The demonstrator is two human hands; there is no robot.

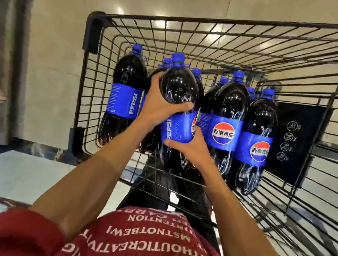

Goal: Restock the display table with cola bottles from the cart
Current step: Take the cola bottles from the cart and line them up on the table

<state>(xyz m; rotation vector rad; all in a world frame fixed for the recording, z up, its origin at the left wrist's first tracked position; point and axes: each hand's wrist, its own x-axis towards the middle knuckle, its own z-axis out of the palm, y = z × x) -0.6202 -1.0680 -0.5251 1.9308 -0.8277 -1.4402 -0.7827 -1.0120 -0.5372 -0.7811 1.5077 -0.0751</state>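
We are gripping one cola bottle [177,98] inside the cart [94,34]. Our left hand [158,104] is wrapping its shoulder; our right hand [191,147] is clasping its label.

Both bare arms reach forward; the left hand [158,106] is curled in a grip, the right hand [191,148] closed just below it

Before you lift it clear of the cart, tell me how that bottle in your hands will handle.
The held bottle looks full of dark cola, so probably heavy for its size. Its glossy plastic may be slippery; left hand and right hand both gripping seems wise. Round-bodied, it would likely roll if laid down.
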